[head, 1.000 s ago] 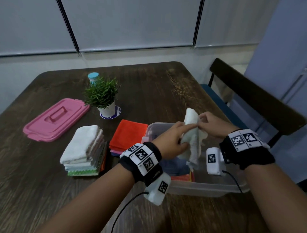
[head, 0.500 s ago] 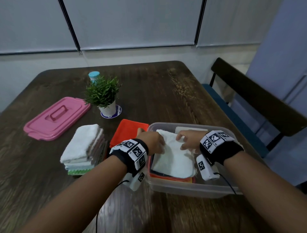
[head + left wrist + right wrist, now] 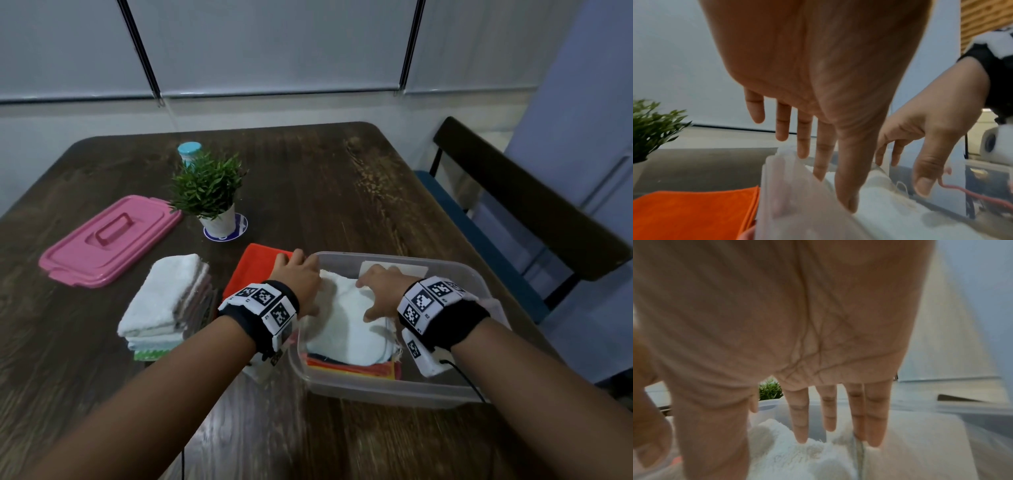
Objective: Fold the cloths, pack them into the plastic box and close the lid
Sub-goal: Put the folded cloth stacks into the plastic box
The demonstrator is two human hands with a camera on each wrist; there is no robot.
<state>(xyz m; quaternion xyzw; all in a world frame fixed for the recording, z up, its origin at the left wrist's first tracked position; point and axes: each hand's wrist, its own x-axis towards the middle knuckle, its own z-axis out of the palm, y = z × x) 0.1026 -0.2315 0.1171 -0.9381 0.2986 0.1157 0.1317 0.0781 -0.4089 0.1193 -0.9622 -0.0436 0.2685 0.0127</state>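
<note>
Plastic box (image 3: 387, 389): nearest on the table (image 3: 308, 178), clear, lid off; it holds a stack of coloured folded cloths.
White cloth (image 3: 346, 329): folded, lying on top of that stack inside the box.
Right hand (image 3: 382, 291): fingers straight and spread, tips pressing down on the far part of the white cloth; nothing gripped.
Left hand (image 3: 301, 279): fingers straight and apart, at the box's left wall; the thumb reaches down onto the cloth's edge, nothing pinched.
Orange cloths (image 3: 255, 269): a folded pile just left of the box, outside it.
Pale stack (image 3: 164, 301): folded cloths further left, also unpacked.
Pink lid (image 3: 109, 240): flat on the table, well apart from the box.
Potted plant (image 3: 209, 192): beyond the piles, a blue-capped bottle (image 3: 189, 152) behind it.
Risk 1: the fluffy cloth could spring up or unfold once the pressure goes, leaving the stack uneven.
Risk 2: with 2 piles to come, the box may overfill and the lid fail to seat.
Change: 1 s ago both hands held the white cloth upright above the box; 0.5 s ago it lay inside; now both hands flatten it.
</note>
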